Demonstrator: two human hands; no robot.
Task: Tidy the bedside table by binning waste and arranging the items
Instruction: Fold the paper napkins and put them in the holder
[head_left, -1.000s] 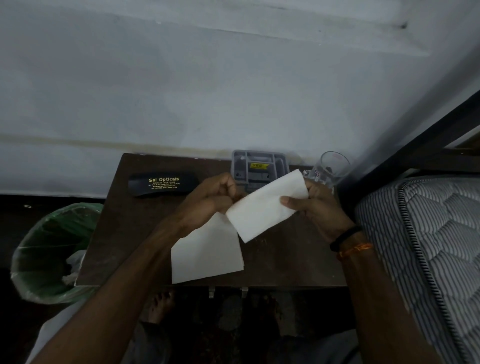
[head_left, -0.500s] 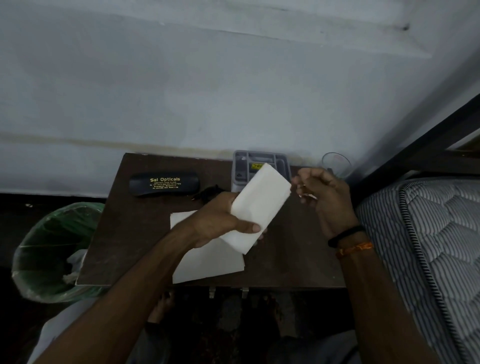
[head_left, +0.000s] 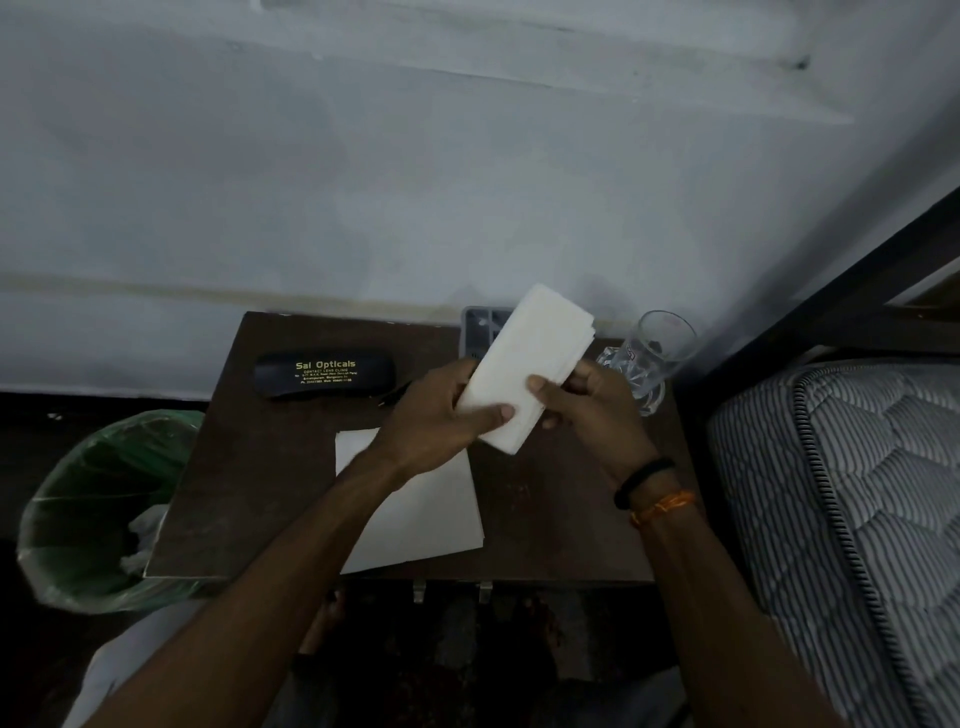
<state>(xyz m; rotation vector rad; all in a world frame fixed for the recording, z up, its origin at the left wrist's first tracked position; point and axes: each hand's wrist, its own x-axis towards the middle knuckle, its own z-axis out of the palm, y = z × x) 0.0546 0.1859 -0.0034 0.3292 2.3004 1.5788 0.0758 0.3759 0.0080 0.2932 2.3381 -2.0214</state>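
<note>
The right hand (head_left: 592, 410) is rejoining the left hand (head_left: 441, 415), both sets of fingers pinching the folded tissue (head_left: 524, 364) above the table (head_left: 249, 467), so folding is probably nearly finished.

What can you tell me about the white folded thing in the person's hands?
The folded white tissue looks like soft paper folded into a long, narrow stack; layered edges show at its far end. It is held above the brown table, tilted so the far end points up and to the right. The left hand grips its near end, thumb on top. The right hand holds its right edge. It hides part of the grey tray.
</note>
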